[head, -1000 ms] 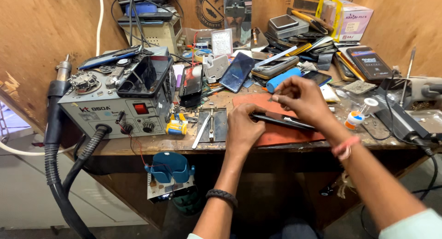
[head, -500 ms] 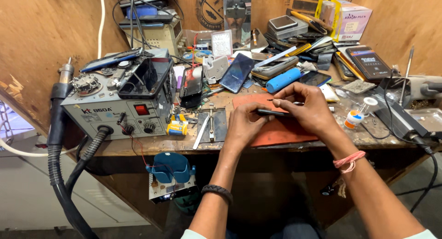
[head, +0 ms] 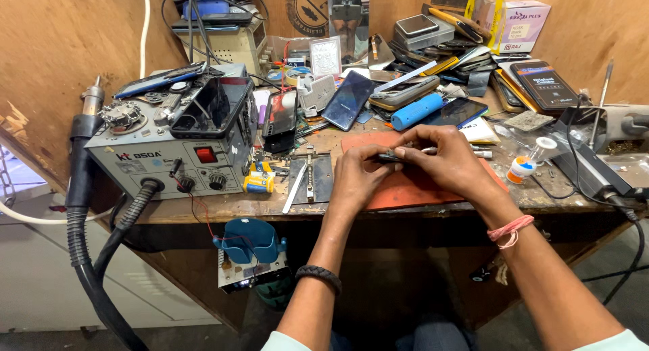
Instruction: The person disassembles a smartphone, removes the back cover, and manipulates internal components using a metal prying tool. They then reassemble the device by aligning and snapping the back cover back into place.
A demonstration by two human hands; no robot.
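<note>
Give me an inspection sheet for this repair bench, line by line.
Surface: wooden bench, worn edge, with an orange mat under the hands.
Job's things: dark slim phone held edge-on above the mat.
Clutter: phones, blue cylinder, metal holder, small bottle, boxes stacked at the back.
Grips: left hand and right hand both closed on the phone.
Cables: thick black hose from the grey rework station; thin red wire to a blue-capped part hanging below.
Surroundings: plywood walls; floor dim.
</note>
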